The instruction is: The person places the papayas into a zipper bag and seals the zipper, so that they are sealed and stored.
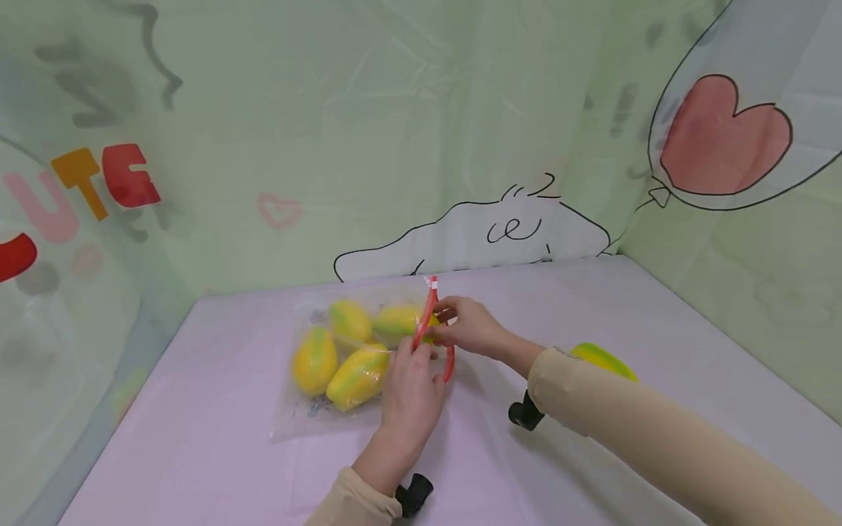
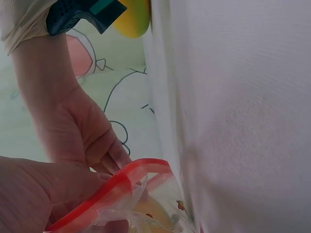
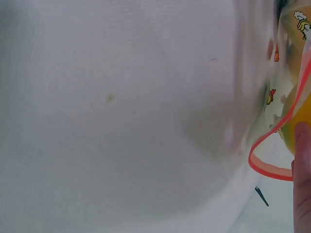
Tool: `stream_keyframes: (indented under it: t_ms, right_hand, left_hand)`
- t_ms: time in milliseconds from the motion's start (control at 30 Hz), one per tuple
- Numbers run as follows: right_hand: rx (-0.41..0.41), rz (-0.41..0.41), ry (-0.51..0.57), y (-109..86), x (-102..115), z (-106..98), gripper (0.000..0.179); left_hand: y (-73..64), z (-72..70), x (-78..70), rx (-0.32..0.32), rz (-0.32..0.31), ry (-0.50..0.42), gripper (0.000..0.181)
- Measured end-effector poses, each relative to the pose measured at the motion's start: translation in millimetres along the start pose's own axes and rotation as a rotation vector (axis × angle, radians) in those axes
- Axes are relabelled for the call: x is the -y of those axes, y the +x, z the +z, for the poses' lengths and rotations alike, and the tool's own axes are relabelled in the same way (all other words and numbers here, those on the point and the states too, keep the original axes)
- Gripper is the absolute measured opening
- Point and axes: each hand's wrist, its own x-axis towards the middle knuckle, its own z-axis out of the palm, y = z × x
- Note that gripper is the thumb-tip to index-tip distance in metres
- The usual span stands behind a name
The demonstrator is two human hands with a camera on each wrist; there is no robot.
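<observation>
A clear zip bag [image 1: 289, 416] with a red zip edge [image 1: 427, 310] and small printed figures lies on the table, its mouth facing right. Inside are several oval yellow fruits [image 1: 358, 376] with green stripes, like star fruit. My left hand [image 1: 411, 387] pinches the near side of the bag's mouth; in the left wrist view the red edge [image 2: 97, 194] runs by its thumb. At the mouth, my right hand [image 1: 470, 325] holds the right end of a yellow-green fruit [image 1: 397, 321]. The right wrist view shows one finger against this fruit [image 3: 303, 114].
Another yellow-green fruit [image 1: 601, 358] lies on the table at the right, partly behind the right sleeve. The pale tablecloth [image 1: 197, 380] meets printed curtains [image 1: 395, 131] at the back and sides. Black devices [image 1: 526, 413] hang under both wrists.
</observation>
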Motion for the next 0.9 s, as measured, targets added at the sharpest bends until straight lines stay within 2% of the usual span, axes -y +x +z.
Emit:
stream_keyframes:
  t_ms: [133,300,567,700,900]
  right_hand:
    - [0.028,-0.022,0.009,0.5,-1.0,2.1,0.051]
    - [0.055,-0.010,-0.032,2.7,-0.1,7.1,0.043]
    - [0.039,0.018,-0.085,4.9,-0.8,14.6,0.030]
    - [-0.022,0.009,-0.097,4.0,0.0,11.9,0.024]
    - [-0.165,0.092,-0.060,1.1,2.5,6.0,0.032]
  left_hand:
    - [-0.4,0.5,3.1,-0.017,0.018,0.019,0.026]
    - [-0.3,-0.5,4.2,-0.001,0.023,0.015,0.025]
    - [-1.1,-1.0,2.7,0.023,0.044,0.003,0.023]
    - [-1.9,0.0,1.9,0.017,0.059,-0.005,0.023]
    - [-4.3,1.5,-1.1,-0.006,0.097,-0.043,0.021]
